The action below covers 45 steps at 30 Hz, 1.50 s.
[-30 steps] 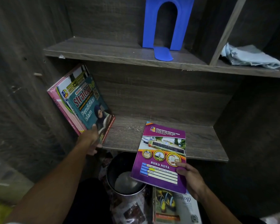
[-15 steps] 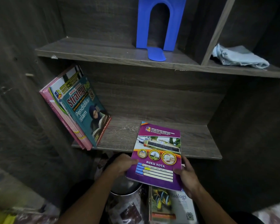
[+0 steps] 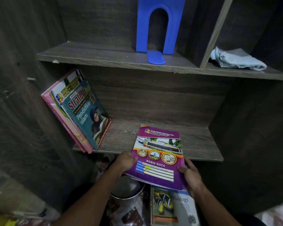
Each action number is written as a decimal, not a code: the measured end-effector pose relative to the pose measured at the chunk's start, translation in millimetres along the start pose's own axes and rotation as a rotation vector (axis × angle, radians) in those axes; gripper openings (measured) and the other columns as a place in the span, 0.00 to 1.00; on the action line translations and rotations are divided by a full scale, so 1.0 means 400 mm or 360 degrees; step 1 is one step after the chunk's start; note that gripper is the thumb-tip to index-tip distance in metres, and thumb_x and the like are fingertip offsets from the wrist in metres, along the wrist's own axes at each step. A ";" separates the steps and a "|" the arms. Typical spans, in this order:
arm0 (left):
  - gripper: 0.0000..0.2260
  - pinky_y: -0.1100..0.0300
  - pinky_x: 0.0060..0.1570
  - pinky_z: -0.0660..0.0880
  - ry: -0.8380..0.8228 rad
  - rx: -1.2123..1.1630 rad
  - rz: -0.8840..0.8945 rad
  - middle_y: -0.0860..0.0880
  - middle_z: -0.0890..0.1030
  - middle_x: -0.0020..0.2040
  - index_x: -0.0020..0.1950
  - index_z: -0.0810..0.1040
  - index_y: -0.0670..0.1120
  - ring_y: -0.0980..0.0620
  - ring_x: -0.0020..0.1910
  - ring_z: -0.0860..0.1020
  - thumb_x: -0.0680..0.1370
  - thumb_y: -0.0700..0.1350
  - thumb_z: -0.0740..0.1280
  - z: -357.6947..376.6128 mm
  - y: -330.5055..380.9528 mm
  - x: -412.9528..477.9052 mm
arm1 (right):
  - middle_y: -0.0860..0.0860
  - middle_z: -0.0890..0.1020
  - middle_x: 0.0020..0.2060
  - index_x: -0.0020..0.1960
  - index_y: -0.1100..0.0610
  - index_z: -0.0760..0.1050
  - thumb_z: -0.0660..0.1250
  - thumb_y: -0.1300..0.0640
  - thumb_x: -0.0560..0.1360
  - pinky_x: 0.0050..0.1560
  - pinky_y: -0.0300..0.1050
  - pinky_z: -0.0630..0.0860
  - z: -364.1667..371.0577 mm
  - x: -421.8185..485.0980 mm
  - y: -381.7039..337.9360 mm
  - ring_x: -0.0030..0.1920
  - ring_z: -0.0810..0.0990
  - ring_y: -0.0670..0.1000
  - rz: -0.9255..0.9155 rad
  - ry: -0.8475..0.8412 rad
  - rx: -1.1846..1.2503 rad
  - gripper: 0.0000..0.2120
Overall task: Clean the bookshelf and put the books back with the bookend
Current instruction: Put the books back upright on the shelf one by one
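Both hands hold a thin purple notebook at the front edge of the lower shelf.

The left hand [image 3: 126, 162] pinches the purple notebook [image 3: 158, 157] at its 9 o'clock edge and the right hand [image 3: 190, 174] clasps its 4 o'clock corner; the far end hangs over the lower shelf [image 3: 199, 144], though whether it touches the board cannot be told; it looks light, soft-covered and glossy, so likely to sag and slip, and is best held by both long edges or the spine; three leaning books [image 3: 82, 115] rest against the wall at 9 o'clock of it; the blue bookend [image 3: 159, 28] stands on the upper shelf at 12 o'clock, its top cut off; a crumpled cloth [image 3: 237, 60] lies at 1 o'clock; a Biologi book [image 3: 173, 207] lies below, partly covered and cropped; the round metal container [image 3: 127, 190] beside it is dim, its contents unclear.
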<state>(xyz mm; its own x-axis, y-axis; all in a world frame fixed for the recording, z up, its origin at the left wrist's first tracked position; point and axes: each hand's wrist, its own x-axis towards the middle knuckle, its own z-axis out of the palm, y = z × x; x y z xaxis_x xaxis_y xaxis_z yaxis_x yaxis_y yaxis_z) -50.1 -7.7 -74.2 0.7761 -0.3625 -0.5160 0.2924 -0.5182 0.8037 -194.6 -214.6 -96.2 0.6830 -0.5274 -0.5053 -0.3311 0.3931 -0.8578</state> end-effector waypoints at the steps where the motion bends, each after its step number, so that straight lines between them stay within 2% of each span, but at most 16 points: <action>1: 0.03 0.52 0.51 0.80 0.0022 0.0035 0.0019 0.43 0.82 0.53 0.51 0.76 0.45 0.46 0.51 0.82 0.81 0.43 0.64 0.000 0.002 0.001 | 0.60 0.85 0.49 0.71 0.50 0.69 0.62 0.65 0.80 0.44 0.61 0.83 -0.002 -0.001 -0.003 0.45 0.86 0.62 -0.0006 0.0011 0.0009 0.21; 4: 0.06 0.58 0.42 0.78 0.0126 0.0170 0.0072 0.44 0.81 0.53 0.57 0.73 0.43 0.48 0.48 0.81 0.81 0.42 0.62 -0.018 0.015 0.007 | 0.59 0.86 0.46 0.69 0.50 0.70 0.60 0.62 0.82 0.40 0.56 0.83 -0.001 -0.002 -0.008 0.45 0.86 0.61 -0.0031 0.0029 0.0011 0.17; 6: 0.06 0.60 0.36 0.75 0.0205 0.0206 0.0097 0.44 0.81 0.51 0.57 0.72 0.43 0.51 0.43 0.80 0.81 0.41 0.62 -0.046 0.038 0.005 | 0.58 0.86 0.45 0.69 0.51 0.71 0.60 0.61 0.82 0.41 0.56 0.83 0.004 -0.002 -0.007 0.44 0.87 0.60 -0.0043 0.0042 -0.0034 0.16; 8: 0.03 0.57 0.38 0.78 0.0208 0.0149 0.0074 0.43 0.82 0.49 0.54 0.72 0.43 0.50 0.42 0.82 0.80 0.41 0.63 -0.090 0.066 -0.002 | 0.59 0.86 0.46 0.69 0.52 0.71 0.60 0.62 0.82 0.41 0.55 0.83 0.008 0.000 -0.005 0.44 0.86 0.60 -0.0058 0.0056 -0.0069 0.16; 11: 0.05 0.51 0.44 0.83 -0.0074 -0.0289 -0.0087 0.39 0.84 0.47 0.55 0.73 0.40 0.45 0.42 0.85 0.79 0.36 0.63 -0.158 0.108 -0.034 | 0.59 0.85 0.47 0.68 0.51 0.71 0.60 0.63 0.82 0.37 0.53 0.82 0.011 0.004 -0.006 0.44 0.86 0.60 -0.0048 0.0076 -0.0061 0.16; 14: 0.04 0.57 0.36 0.82 -0.0240 -0.0529 -0.0164 0.37 0.84 0.40 0.51 0.76 0.34 0.47 0.33 0.84 0.77 0.31 0.63 -0.212 0.136 -0.082 | 0.60 0.85 0.48 0.68 0.49 0.71 0.61 0.65 0.81 0.38 0.55 0.84 0.012 0.011 -0.006 0.44 0.86 0.62 -0.0037 0.0054 -0.0023 0.19; 16: 0.03 0.58 0.33 0.82 -0.0304 -0.0652 -0.0206 0.37 0.84 0.38 0.49 0.76 0.33 0.47 0.32 0.84 0.77 0.31 0.63 -0.239 0.146 -0.114 | 0.61 0.85 0.50 0.70 0.49 0.70 0.63 0.65 0.80 0.42 0.58 0.84 0.014 0.011 -0.007 0.45 0.86 0.63 -0.0025 0.0037 -0.0026 0.21; 18: 0.05 0.57 0.33 0.82 -0.0338 -0.0743 -0.0163 0.35 0.84 0.41 0.52 0.76 0.34 0.45 0.34 0.84 0.77 0.32 0.64 -0.268 0.146 -0.138 | 0.61 0.85 0.50 0.72 0.49 0.68 0.63 0.65 0.80 0.43 0.59 0.83 0.014 0.012 -0.008 0.46 0.86 0.64 -0.0019 0.0031 -0.0030 0.23; 21: 0.17 0.51 0.37 0.83 -0.0381 -0.0805 0.0019 0.34 0.83 0.52 0.61 0.75 0.41 0.42 0.44 0.85 0.73 0.33 0.67 -0.316 0.137 -0.160 | 0.61 0.84 0.51 0.72 0.48 0.68 0.63 0.66 0.80 0.40 0.58 0.84 0.017 0.012 -0.008 0.45 0.86 0.63 -0.0006 0.0037 -0.0027 0.24; 23: 0.23 0.46 0.42 0.82 -0.0334 -0.0881 0.0139 0.35 0.82 0.55 0.62 0.73 0.43 0.40 0.51 0.83 0.69 0.31 0.68 -0.343 0.128 -0.165 | 0.60 0.84 0.51 0.73 0.48 0.68 0.63 0.66 0.80 0.41 0.58 0.83 0.019 0.011 -0.008 0.45 0.86 0.63 0.0002 0.0048 -0.0024 0.24; 26: 0.24 0.45 0.43 0.82 -0.0213 -0.0966 0.0270 0.37 0.82 0.55 0.61 0.74 0.42 0.38 0.55 0.81 0.70 0.22 0.63 -0.359 0.110 -0.167 | 0.60 0.84 0.51 0.72 0.49 0.68 0.64 0.66 0.79 0.44 0.60 0.83 0.020 0.011 -0.007 0.46 0.86 0.64 0.0002 0.0060 -0.0017 0.24; 30: 0.22 0.49 0.39 0.83 0.0050 -0.1112 0.0303 0.40 0.84 0.51 0.57 0.77 0.38 0.43 0.46 0.84 0.70 0.19 0.58 -0.334 0.079 -0.156 | 0.61 0.84 0.51 0.72 0.50 0.68 0.64 0.66 0.79 0.46 0.61 0.82 0.027 0.008 -0.003 0.46 0.85 0.64 0.0019 0.0070 -0.0012 0.25; 33: 0.17 0.48 0.41 0.83 0.0485 -0.1108 0.0288 0.42 0.83 0.49 0.55 0.76 0.41 0.44 0.46 0.82 0.72 0.23 0.65 -0.297 0.061 -0.120 | 0.60 0.84 0.52 0.70 0.50 0.69 0.64 0.66 0.79 0.45 0.60 0.83 0.029 0.004 -0.005 0.46 0.86 0.63 0.0008 0.0059 -0.0010 0.23; 37: 0.11 0.44 0.54 0.78 0.1093 -0.1021 0.0269 0.42 0.82 0.52 0.51 0.77 0.43 0.40 0.50 0.81 0.73 0.30 0.69 -0.235 0.043 -0.056 | 0.61 0.84 0.52 0.68 0.49 0.70 0.64 0.66 0.79 0.42 0.58 0.83 0.028 0.001 -0.008 0.45 0.86 0.63 0.0027 0.0049 0.0001 0.21; 40: 0.11 0.48 0.56 0.77 0.1404 -0.0730 0.0196 0.39 0.81 0.52 0.57 0.79 0.38 0.38 0.53 0.80 0.76 0.36 0.69 -0.213 0.027 -0.020 | 0.61 0.84 0.52 0.67 0.50 0.70 0.64 0.66 0.79 0.45 0.60 0.83 0.029 0.002 -0.006 0.45 0.86 0.63 0.0021 0.0041 0.0001 0.20; 45: 0.19 0.41 0.49 0.80 0.1463 0.0033 -0.0043 0.35 0.79 0.54 0.59 0.75 0.39 0.34 0.51 0.80 0.77 0.51 0.70 -0.235 -0.019 0.010 | 0.60 0.85 0.50 0.65 0.52 0.73 0.65 0.66 0.78 0.50 0.65 0.81 0.020 0.010 0.000 0.46 0.86 0.63 0.0007 0.0023 -0.0009 0.18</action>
<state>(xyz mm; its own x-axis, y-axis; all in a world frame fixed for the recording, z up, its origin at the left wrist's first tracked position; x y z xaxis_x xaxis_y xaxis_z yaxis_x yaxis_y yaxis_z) 3.3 67.7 -54.3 0.9104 0.4040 -0.0889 0.3139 -0.5346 0.7847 -186.5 -210.6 -97.4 0.6721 -0.5366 -0.5102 -0.3379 0.3909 -0.8562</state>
